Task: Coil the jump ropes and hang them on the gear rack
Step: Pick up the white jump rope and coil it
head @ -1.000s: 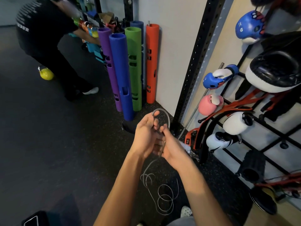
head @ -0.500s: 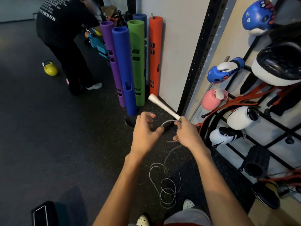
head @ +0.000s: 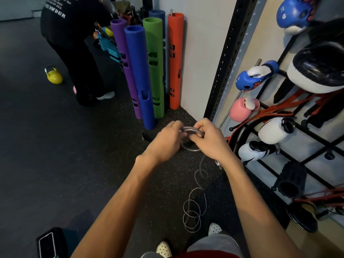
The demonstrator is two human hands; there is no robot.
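Half a second ago my hands were apart and the rope's white handle stuck up from my right one; now they have come together and the handle is out of sight, so another loop has joined the bundle. My left hand [head: 165, 140] pinches the stacked grey loops of the thin grey cord jump rope [head: 191, 130] from the left, fingers curled over them. My right hand [head: 209, 139] closes on the same loops from the right, knuckles almost touching the left. Below the loops, the uncoiled cord trails down and lies in loose curls on the black speckled rubber floor [head: 74, 164], just in front of my shoes, so coiling is only partly done, I judge. Left of the loops the floor is open. Right of them stands the black wire gear rack [head: 316, 135], crowded with boxing gloves and pads, near my right hand.
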